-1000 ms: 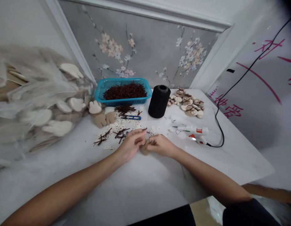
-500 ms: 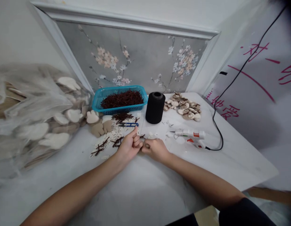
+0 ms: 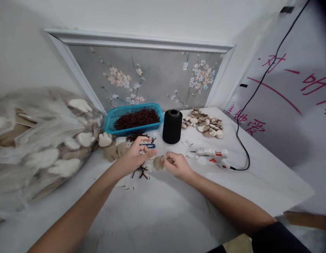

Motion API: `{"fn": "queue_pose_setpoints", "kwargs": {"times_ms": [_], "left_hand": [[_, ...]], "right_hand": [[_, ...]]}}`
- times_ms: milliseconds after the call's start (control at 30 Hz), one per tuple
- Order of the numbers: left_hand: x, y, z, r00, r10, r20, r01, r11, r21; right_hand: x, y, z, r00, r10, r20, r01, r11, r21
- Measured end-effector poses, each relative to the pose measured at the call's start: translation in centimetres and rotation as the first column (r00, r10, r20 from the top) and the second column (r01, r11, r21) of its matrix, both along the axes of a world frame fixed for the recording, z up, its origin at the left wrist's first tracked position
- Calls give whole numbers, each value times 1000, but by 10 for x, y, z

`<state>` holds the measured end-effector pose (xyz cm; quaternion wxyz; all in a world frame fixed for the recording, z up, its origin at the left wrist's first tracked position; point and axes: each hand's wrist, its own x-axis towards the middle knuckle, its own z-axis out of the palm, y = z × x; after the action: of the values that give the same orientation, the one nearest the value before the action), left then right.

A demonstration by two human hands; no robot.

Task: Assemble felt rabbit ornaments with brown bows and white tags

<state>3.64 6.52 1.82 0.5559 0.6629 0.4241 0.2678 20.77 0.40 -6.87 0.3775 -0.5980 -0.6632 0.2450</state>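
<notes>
My right hand (image 3: 176, 164) pinches a small beige felt piece (image 3: 158, 163) by its right edge, just above the table. To the left of it is my left hand (image 3: 138, 154), fingers apart and curved, over the white tags and dark brown bows (image 3: 142, 172); no object shows between its fingers. Blue thread snips (image 3: 151, 145) lie just behind my left hand, partly hidden by it. A black thread cone (image 3: 172, 127) stands upright behind both hands.
A blue basket (image 3: 107, 123) holds brown bows. Bagged felt pieces (image 3: 63, 160) fill the left. Decorated felt pieces (image 3: 209, 125) are heaped at the back right. A glue gun (image 3: 212, 153) lies right, its black cord (image 3: 248, 154) running up the wall.
My left hand has moved left, away from my right hand, and its fingers have opened. The beige piece now shows in my right hand. The camera view has shifted slightly.
</notes>
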Motion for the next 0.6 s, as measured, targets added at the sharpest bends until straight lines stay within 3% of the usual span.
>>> {"fn": "queue_pose_setpoints", "kwargs": {"times_ms": [67, 133, 233, 333, 433, 600], "left_hand": [[-6, -3, 8, 988, -36, -149, 61, 984, 168], [-10, -9, 24, 984, -66, -165, 106, 963, 249], [-15, -20, 57, 998, -45, -40, 54, 966, 254], [-19, -26, 83, 997, -7, 72, -14, 960, 279], [-22, -25, 91, 988, 33, 151, -84, 935, 345], [-21, -17, 81, 957, 145, 252, -232, 904, 359]], "right_hand": [[-2, 0, 24, 990, 8, -144, 7, 994, 105], [-6, 1, 54, 972, 58, -227, -11, 979, 202], [-12, 2, 99, 960, 144, -239, -64, 948, 313], [-16, 3, 129, 948, 193, -251, -88, 922, 377], [-18, 6, 140, 955, 196, -225, -88, 905, 416], [-10, 12, 137, 990, 143, -17, -126, 916, 381]]}}
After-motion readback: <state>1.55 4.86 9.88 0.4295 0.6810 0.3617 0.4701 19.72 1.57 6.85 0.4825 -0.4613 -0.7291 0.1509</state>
